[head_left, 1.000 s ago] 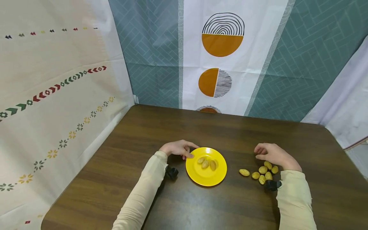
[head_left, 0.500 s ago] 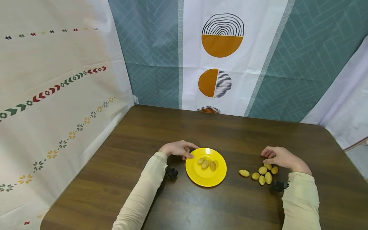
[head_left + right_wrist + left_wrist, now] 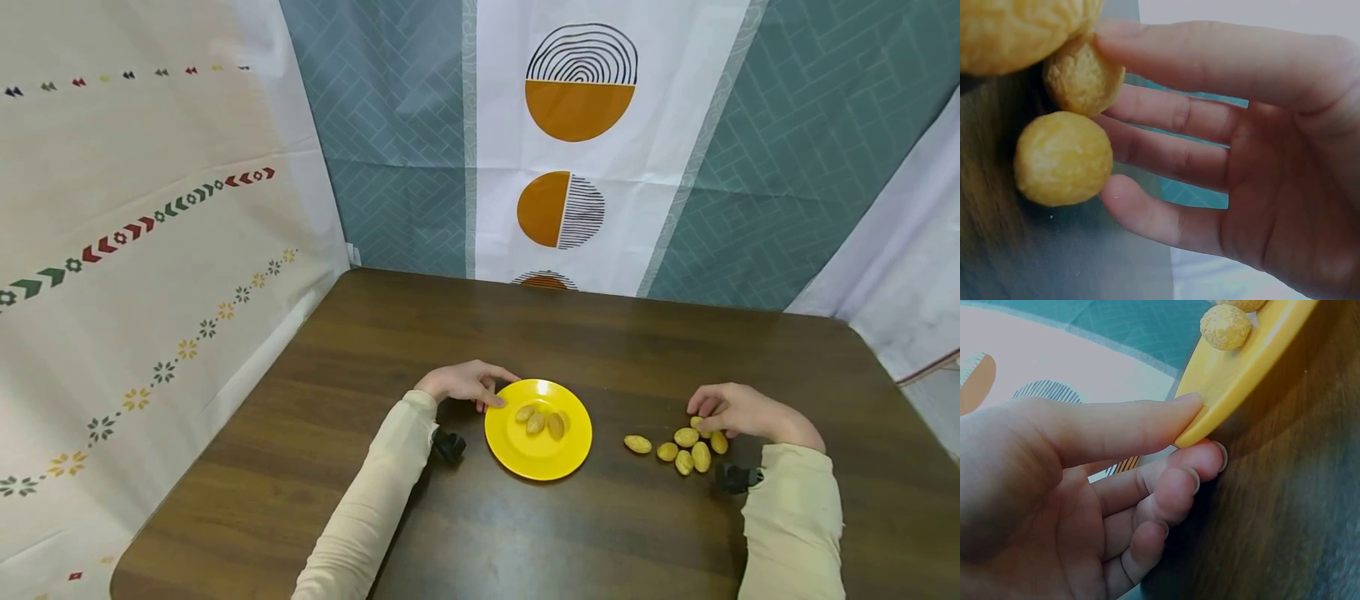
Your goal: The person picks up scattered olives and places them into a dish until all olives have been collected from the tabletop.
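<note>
My left hand (image 3: 467, 385) pinches the left rim of a yellow plate (image 3: 517, 465). In the left wrist view the thumb lies on top of the rim and the curled fingers sit beneath it. Three wrinkled yellow-brown oval nuts (image 3: 536, 422) lie together on the plate. At the far side of a loose group of similar nuts (image 3: 701, 457), my right hand (image 3: 750, 412) pinches one nut (image 3: 1082, 75) between thumb and fingers. Beside it, close to the little finger, is another nut (image 3: 1063, 158). The right hand partly hides the held nut in the head view.
One nut (image 3: 637, 444) lies a little apart, between the plate and the group. Everything stands on a dark wooden table (image 3: 420, 325), with a patterned curtain (image 3: 397, 167) behind it and an embroidered cloth (image 3: 150, 292) at the left.
My right hand has moved right and down onto the far nut of the group, and its thumb and fingers have closed on it. The left hand has stayed on the plate.
</note>
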Available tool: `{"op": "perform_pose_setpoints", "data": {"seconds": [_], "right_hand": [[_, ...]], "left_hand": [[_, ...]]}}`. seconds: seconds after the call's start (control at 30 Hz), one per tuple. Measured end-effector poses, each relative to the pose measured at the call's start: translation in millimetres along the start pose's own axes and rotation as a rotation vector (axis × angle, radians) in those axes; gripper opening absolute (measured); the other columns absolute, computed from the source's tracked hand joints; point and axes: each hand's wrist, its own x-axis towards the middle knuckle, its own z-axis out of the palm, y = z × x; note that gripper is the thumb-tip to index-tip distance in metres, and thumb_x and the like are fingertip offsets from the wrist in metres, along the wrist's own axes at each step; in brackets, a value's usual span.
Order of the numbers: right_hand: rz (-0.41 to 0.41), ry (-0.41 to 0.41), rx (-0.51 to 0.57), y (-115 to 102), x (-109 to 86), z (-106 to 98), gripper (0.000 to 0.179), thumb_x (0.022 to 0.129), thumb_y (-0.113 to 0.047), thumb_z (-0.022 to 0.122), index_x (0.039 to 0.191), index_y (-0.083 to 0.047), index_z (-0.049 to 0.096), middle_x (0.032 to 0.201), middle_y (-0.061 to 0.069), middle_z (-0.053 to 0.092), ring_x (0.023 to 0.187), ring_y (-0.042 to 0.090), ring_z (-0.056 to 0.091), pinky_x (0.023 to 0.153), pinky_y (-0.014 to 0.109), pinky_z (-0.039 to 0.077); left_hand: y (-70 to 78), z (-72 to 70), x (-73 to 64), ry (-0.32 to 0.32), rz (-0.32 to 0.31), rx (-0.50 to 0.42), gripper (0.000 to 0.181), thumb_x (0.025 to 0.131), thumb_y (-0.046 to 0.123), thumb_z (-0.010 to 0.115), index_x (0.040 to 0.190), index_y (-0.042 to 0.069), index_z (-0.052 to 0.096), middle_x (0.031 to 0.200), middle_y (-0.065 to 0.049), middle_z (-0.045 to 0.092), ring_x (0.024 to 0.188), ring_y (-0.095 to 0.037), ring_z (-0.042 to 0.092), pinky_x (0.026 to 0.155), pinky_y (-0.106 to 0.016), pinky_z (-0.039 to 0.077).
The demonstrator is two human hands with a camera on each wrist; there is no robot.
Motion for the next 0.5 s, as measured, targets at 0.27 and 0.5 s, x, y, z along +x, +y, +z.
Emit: {"op": "perform_pose_setpoints", "data": {"seconds": [0.27,0.5], "right_hand": [[-0.023,-0.013,-0.017,-2.3,0.7,0.5,0.024,0.087,-0.009,0.065,0.108,0.001,0.059,0.100,0.012,0.060,0.082,0.020,0.057,0.065,0.034,0.050],[-0.091,0.066,-0.127,-3.0,2.0,-0.6,0.022,0.087,-0.013,0.067,0.106,-0.002,0.062,0.099,0.010,0.063,0.089,0.022,0.061,0.071,0.033,0.052]], "left_hand": [[2.2,-1.1,-0.8,-0.005,-0.009,0.004,0.051,0.090,0.020,0.068,0.140,0.018,0.053,0.070,-0.001,0.055,0.061,-0.014,0.054,0.068,-0.021,0.049],[0.7,-1.0,0.7,-0.003,-0.010,0.001,0.051,0.090,0.021,0.068,0.139,0.019,0.053,0.069,-0.001,0.056,0.061,-0.013,0.054,0.068,-0.021,0.048]]}}
